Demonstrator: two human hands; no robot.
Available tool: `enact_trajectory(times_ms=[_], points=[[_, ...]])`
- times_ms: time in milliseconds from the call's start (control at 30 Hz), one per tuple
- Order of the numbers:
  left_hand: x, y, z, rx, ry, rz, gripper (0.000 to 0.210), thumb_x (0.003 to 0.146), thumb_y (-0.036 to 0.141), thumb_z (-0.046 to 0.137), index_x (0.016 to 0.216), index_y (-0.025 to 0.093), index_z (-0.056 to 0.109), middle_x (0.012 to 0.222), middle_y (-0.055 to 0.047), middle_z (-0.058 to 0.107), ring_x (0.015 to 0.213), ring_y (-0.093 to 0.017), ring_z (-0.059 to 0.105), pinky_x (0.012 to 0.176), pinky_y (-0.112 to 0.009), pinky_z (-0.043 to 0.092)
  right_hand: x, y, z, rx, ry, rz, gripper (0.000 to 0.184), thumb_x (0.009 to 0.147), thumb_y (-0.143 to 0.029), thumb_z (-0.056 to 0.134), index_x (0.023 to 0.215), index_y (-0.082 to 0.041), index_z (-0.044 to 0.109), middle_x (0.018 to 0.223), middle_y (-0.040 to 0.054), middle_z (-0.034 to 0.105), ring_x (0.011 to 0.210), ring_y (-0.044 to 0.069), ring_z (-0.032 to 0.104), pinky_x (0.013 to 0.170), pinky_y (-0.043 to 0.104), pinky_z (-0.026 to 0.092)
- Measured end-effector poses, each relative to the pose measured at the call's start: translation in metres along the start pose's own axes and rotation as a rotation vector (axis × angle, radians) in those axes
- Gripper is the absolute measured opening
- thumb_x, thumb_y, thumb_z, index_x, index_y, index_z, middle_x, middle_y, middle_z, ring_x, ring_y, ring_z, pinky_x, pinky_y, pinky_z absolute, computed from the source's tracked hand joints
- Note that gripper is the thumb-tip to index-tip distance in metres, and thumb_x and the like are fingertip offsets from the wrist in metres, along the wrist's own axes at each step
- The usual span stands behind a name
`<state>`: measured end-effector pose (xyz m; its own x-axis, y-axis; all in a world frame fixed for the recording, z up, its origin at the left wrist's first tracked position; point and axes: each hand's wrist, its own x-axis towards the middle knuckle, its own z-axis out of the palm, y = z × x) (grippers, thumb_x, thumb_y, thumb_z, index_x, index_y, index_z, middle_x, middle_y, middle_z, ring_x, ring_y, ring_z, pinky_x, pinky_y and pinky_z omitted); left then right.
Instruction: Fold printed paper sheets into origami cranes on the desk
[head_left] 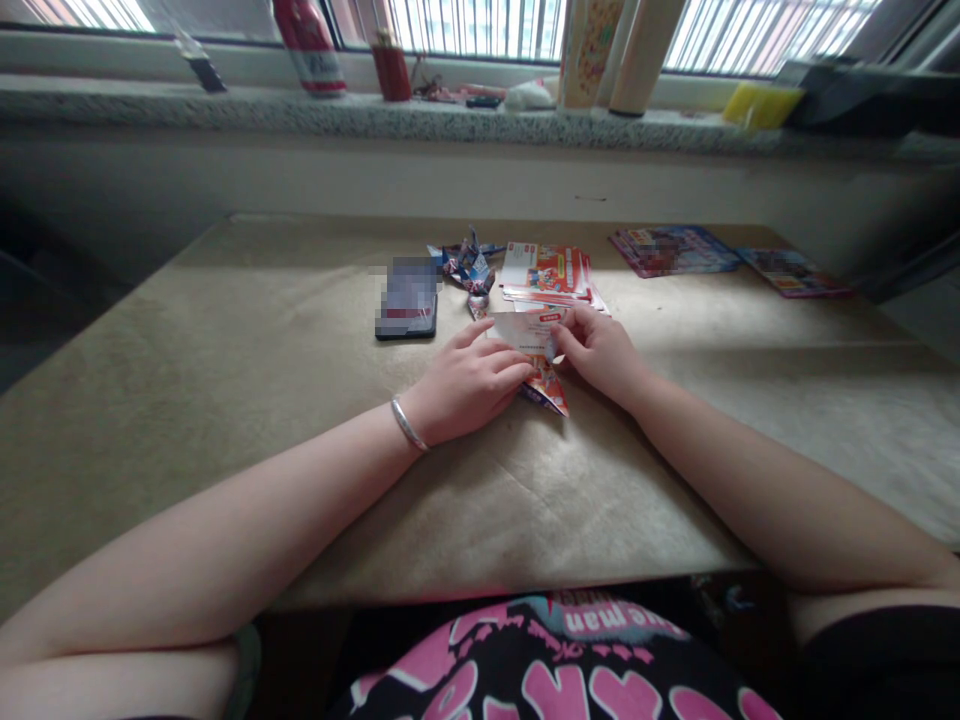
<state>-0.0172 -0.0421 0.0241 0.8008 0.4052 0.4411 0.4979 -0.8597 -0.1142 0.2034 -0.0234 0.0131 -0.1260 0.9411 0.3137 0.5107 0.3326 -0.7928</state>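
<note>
A folded sheet of printed paper [519, 332], white on its upper part with orange and blue print lower down, lies on the table in front of me. My left hand [480, 380], with a silver bangle at the wrist, rests on its left side, fingers stretched out and lying flat over the fold. At the paper's right edge my right hand [596, 345] pinches it between thumb and fingers. The lower part of the paper comes to a point below my hands. Part of the fold is hidden under my left fingers.
Just beyond the paper lie a stack of orange-and-white printed sheets [547, 268] and folded blue paper pieces [466, 265]. A dark phone [409, 300] lies left of them. Colourful printed cards [675, 250] sit at the back right. A red bottle [309, 50] stands on the windowsill [247, 112].
</note>
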Motion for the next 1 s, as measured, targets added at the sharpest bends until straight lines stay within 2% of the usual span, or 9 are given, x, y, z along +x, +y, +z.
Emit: enact_trajectory(times_ms=[167,233,333,433,500,633,800,1000], points=[[-0.002,0.000,-0.003,0.059,-0.027,-0.061,0.024,0.092,0.032,0.053,0.110,0.020,0.064,0.125,-0.006,0.066,0.114,-0.024,0.060,0.114,-0.046,0.033,-0.001,0.002,0.002,0.104,-0.072,0.024,0.029,0.074,-0.041,0.070,0.072,-0.024,0.046,0.068,-0.0025,0.056,0.055,0.011,0.050,0.049,0.026,0.041],[-0.004,-0.001,-0.002,0.044,-0.022,-0.095,0.037,0.091,0.042,0.055,0.118,0.018,0.061,0.131,-0.010,0.061,0.119,-0.027,0.058,0.115,-0.048,0.032,-0.001,0.005,0.002,0.136,-0.109,0.062,0.030,0.071,-0.040,0.072,0.073,-0.024,0.047,0.065,-0.0031,0.057,0.053,0.012,0.051,0.048,0.026,0.041],[-0.007,-0.002,0.001,0.025,-0.003,-0.141,0.066,0.087,0.057,0.058,0.136,0.013,0.050,0.141,-0.016,0.053,0.129,-0.030,0.051,0.117,-0.050,0.028,-0.001,0.009,0.002,0.188,-0.166,0.106,0.031,0.070,-0.040,0.074,0.074,-0.024,0.047,0.063,-0.0030,0.059,0.053,0.013,0.054,0.049,0.027,0.042],[-0.008,-0.002,0.001,0.049,-0.016,-0.157,0.082,0.085,0.060,0.061,0.148,0.013,0.037,0.149,-0.017,0.045,0.135,-0.033,0.045,0.116,-0.053,0.027,0.001,0.012,0.003,0.248,-0.172,0.133,0.033,0.069,-0.042,0.075,0.075,-0.024,0.049,0.067,-0.0013,0.063,0.057,0.014,0.058,0.051,0.028,0.047],[-0.006,0.000,-0.002,0.076,-0.049,-0.124,0.073,0.087,0.059,0.058,0.144,0.016,0.045,0.150,-0.016,0.045,0.134,-0.034,0.046,0.115,-0.054,0.028,0.002,0.012,0.003,0.257,-0.157,0.139,0.032,0.069,-0.043,0.075,0.077,-0.023,0.052,0.071,-0.0001,0.065,0.059,0.015,0.059,0.053,0.029,0.049],[-0.001,0.006,-0.009,0.109,-0.118,-0.037,0.051,0.091,0.054,0.053,0.121,0.015,0.065,0.141,-0.014,0.055,0.126,-0.034,0.054,0.112,-0.053,0.034,0.001,0.010,0.004,0.288,-0.162,0.141,0.028,0.071,-0.043,0.074,0.082,-0.022,0.057,0.077,0.0009,0.067,0.063,0.015,0.060,0.054,0.030,0.051],[0.001,0.011,-0.011,0.082,-0.139,-0.008,0.044,0.091,0.045,0.055,0.117,0.012,0.066,0.125,-0.013,0.066,0.111,-0.029,0.063,0.102,-0.046,0.043,-0.003,0.004,0.006,0.327,-0.191,0.090,0.025,0.074,-0.042,0.071,0.079,-0.023,0.055,0.080,0.0013,0.067,0.071,0.017,0.063,0.063,0.033,0.055],[0.003,0.009,-0.011,0.001,-0.203,-0.025,0.041,0.090,0.042,0.057,0.123,0.017,0.063,0.129,-0.009,0.065,0.114,-0.027,0.062,0.102,-0.042,0.041,-0.001,0.002,0.004,0.109,-0.040,-0.008,0.023,0.077,-0.036,0.067,0.067,-0.022,0.051,0.067,-0.0007,0.060,0.064,0.014,0.056,0.063,0.030,0.048]])
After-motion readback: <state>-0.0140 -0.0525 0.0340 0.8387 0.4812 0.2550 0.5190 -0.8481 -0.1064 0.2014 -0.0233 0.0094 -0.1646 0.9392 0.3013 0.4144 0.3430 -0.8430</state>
